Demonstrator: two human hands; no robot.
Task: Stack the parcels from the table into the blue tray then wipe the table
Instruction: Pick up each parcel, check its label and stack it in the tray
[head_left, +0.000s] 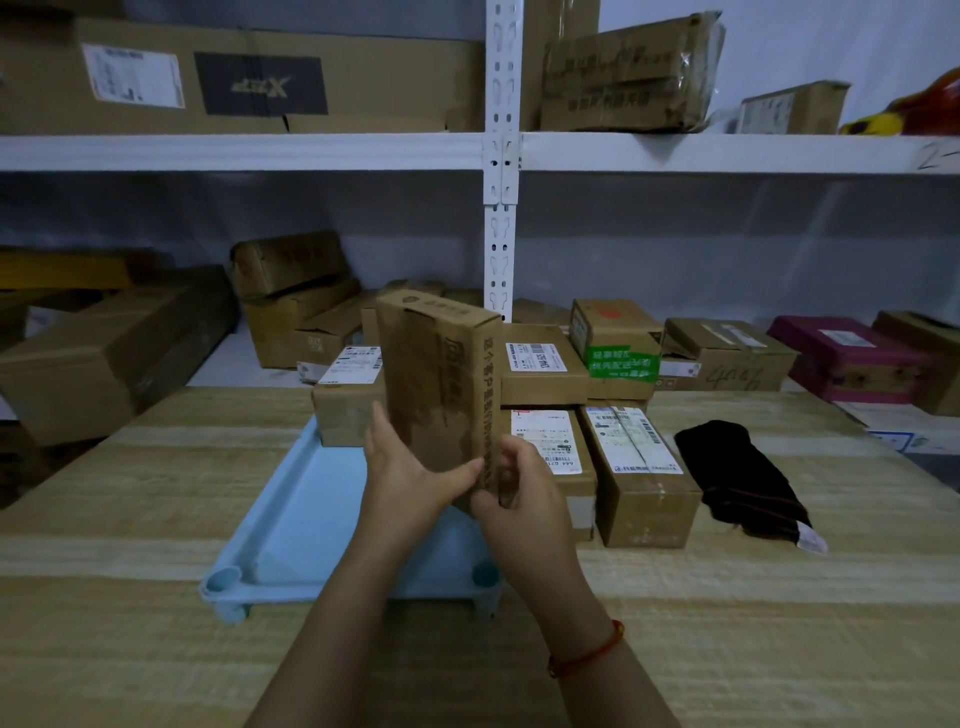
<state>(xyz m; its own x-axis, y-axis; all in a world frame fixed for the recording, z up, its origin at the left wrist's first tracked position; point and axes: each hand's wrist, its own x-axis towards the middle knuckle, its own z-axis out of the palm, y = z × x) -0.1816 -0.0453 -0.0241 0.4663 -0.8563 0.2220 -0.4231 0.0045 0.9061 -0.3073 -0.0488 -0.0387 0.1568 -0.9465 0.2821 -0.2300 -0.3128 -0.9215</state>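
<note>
I hold a flat brown cardboard parcel (441, 384) upright over the light blue tray (296, 519). My left hand (410, 473) grips its lower left face, thumb across the front. My right hand (519, 493) grips its lower right edge. One parcel (345, 400) with a white label lies at the tray's far end. To the right of the tray two labelled parcels (639, 473) lie side by side on the wooden table (130, 597), and more parcels (543, 364) are stacked behind them. A dark cloth (743, 478) lies on the table to the right.
White metal shelving (501, 156) stands behind the table, its post in the middle. Several cardboard boxes (296, 306) fill the lower shelf, with a magenta box (852, 358) at the right. Large cartons (249, 78) sit on the upper shelf.
</note>
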